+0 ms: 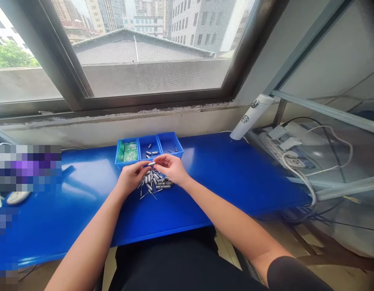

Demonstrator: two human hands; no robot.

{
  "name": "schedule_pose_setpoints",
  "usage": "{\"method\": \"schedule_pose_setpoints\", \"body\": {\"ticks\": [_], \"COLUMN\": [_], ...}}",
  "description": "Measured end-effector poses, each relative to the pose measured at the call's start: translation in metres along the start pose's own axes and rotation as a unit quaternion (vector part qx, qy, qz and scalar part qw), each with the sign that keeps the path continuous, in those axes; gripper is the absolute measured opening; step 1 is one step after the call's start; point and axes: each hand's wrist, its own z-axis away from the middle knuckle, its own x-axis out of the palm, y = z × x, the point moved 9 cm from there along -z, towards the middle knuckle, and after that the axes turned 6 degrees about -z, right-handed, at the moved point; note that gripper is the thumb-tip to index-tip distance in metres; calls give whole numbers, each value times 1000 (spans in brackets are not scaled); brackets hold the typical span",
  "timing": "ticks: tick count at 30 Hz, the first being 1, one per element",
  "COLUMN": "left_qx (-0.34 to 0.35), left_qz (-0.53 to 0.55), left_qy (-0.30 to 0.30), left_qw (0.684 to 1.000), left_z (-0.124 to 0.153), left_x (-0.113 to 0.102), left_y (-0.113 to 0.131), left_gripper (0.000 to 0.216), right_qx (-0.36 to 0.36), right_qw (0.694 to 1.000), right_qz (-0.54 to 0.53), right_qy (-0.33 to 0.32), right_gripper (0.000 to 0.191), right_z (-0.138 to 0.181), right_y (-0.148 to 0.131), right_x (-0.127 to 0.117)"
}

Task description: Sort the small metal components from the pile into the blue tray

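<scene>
Blue table (235, 178) — Starbucks-logo tumbler (250, 117).

Glossy blue table (223, 178); shiny metal pins (156, 182); plastic tray (149, 149).

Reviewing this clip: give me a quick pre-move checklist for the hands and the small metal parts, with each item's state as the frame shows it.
1. Part held between both hands: ok, the left hand and right hand pinch it at their fingertips.
2. Pile within reach: ok, it lies on the table just under the hands.
3. Tray near: ok, right behind the hands; green packets in the left bin, a few parts in the middle and right bins.
4. Part assembled or whole: cannot tell, too small.
5. Parts clear of the table edge: ok, none lie near it.
6. White bottle out of the way: ok, far right, leaning on the wall.
</scene>
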Motion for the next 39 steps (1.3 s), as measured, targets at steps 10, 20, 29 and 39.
{"method": "schedule_pose_setpoints", "body": {"ticks": [10, 20, 29, 39], "left_qx": [10, 2, -2, 2], "left_qz": [3, 7, 13, 19], "left_qy": [18, 16, 21, 19], "left_qw": [1000, 1000, 1000, 1000], "left_z": [-1, 0, -1, 0], "left_x": [-4, -2, -4, -2], "left_y": [4, 0, 2, 1], "left_gripper": [30, 30, 28, 26], "right_qx": [13, 18, 18, 17], "right_qw": [1000, 1000, 999, 1000], "right_qz": [13, 23, 27, 23], "right_qy": [-6, -3, 5, -6], "right_gripper": [33, 32, 32, 36], "right_z": [0, 1, 2, 2], "right_y": [1, 2, 1, -2], "right_x": [1, 1, -1, 2]}}
